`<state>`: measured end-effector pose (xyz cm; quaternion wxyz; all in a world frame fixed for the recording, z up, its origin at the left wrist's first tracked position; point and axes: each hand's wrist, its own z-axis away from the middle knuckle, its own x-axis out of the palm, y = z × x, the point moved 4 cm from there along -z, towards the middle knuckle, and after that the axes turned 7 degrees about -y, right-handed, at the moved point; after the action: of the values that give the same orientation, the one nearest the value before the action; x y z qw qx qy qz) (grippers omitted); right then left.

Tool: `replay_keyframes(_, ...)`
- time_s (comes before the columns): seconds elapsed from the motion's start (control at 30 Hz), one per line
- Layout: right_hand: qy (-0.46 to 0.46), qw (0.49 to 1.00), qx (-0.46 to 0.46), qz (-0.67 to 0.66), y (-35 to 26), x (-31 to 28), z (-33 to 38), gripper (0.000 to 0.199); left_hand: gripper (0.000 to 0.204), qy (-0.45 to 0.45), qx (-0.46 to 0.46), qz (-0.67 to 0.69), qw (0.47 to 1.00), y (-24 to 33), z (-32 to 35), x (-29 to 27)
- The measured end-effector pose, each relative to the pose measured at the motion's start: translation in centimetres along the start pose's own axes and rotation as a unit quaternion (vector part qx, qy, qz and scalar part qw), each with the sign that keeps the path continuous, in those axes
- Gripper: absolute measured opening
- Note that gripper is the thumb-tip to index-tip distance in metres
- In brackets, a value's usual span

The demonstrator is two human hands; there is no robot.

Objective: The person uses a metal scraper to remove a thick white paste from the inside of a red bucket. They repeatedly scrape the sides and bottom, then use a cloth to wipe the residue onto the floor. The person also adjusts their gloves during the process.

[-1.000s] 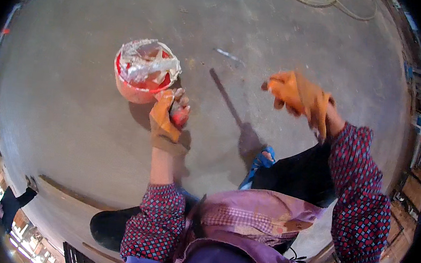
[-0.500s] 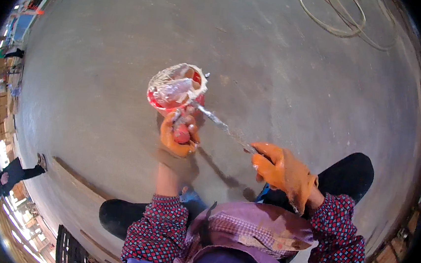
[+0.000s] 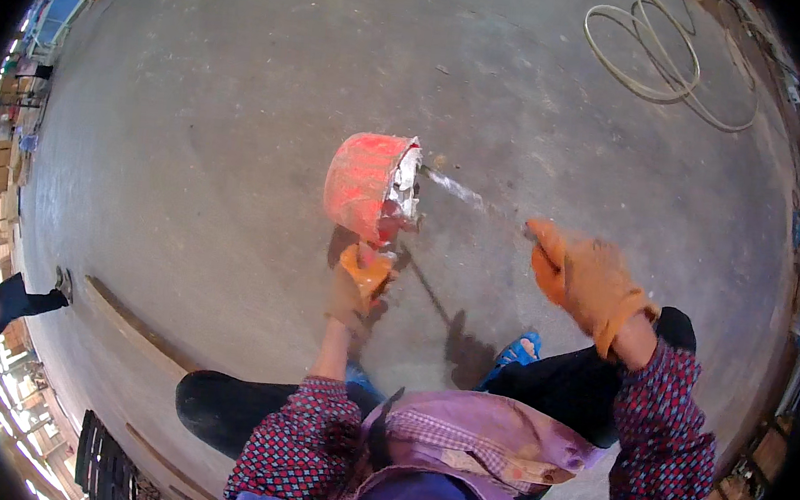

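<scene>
A red bowl-shaped pan [image 3: 360, 183] smeared with grey-white mortar is tipped on its side, its mouth facing right. My left hand [image 3: 361, 281], in an orange glove, grips its lower rim. My right hand [image 3: 582, 275], also in an orange glove, is closed on the handle of a metal trowel [image 3: 455, 188] whose blade reaches into the pan's mouth. Both hands are held over the concrete floor [image 3: 241, 125], in front of my bent legs in dark trousers.
A coiled pale hose [image 3: 664, 59] lies on the floor at the far right. A long wooden plank [image 3: 136, 325] lies at the lower left, with another person's legs [image 3: 6, 302] near the left rim. My blue sandal [image 3: 516, 351] shows beside my right knee.
The pan has been tilted from upright onto its side. My right hand came down from the raised position and brought the trowel blade into the pan's mouth.
</scene>
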<state>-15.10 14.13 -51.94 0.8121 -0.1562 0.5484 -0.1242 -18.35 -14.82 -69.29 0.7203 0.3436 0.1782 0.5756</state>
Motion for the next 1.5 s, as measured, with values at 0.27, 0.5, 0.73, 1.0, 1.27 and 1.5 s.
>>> replay_keyframes(0.27,0.053,0.956,-0.109,0.265,-1.5,-3.8,-2.2,0.029,0.027,-0.065,-0.035,-0.014,0.997,2.5,0.2,-1.3)
replay_keyframes(0.5,0.079,0.92,-0.179,0.341,-3.1,-4.5,-3.4,0.03,0.029,-0.064,-0.06,-0.007,0.996,3.9,0.7,-2.0)
replay_keyframes(0.73,0.112,0.907,-0.209,0.346,-3.6,-1.7,-5.0,0.033,0.03,-0.084,-0.071,-0.113,0.987,5.6,0.8,-3.3)
replay_keyframes(1.0,-0.046,0.895,-0.28,0.345,-3.5,3.1,-12.7,0.014,0.027,-0.11,-0.097,-0.143,0.979,4.5,0.7,-2.6)
replay_keyframes(1.27,0.013,0.775,-0.45,0.444,0.4,-0.7,-16.8,0.016,0.041,-0.065,-0.039,-0.208,0.975,4.2,1.3,-2.2)
replay_keyframes(1.5,-0.042,0.811,-0.365,0.456,0.5,1.9,-13.1,0.017,0.037,-0.055,-0.07,-0.255,0.963,5.2,1.3,-2.8)
